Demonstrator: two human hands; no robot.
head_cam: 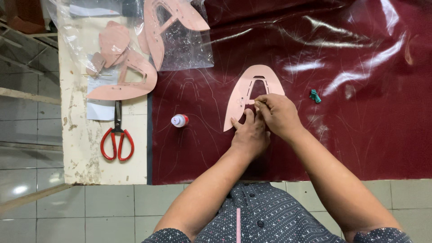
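Note:
A pink arch-shaped card template point(245, 90) lies flat on a sheet of dark red material point(360, 126) that covers the table. My left hand point(249, 135) presses down on the template's lower part with its fingers spread. My right hand point(276, 113) sits just above it, fingers pinched together at the inner edge of the template; whatever thin thing they hold is hidden. Faint traced outlines of the same shape cover the red sheet.
Red-handled scissors point(117, 137) lie on the white tabletop at left. A small white bottle with a red cap point(179, 120) stands on the red sheet. Several pink templates point(128, 81) and a clear plastic bag point(184, 49) lie at the back left. A small green scrap point(315, 96) lies at right.

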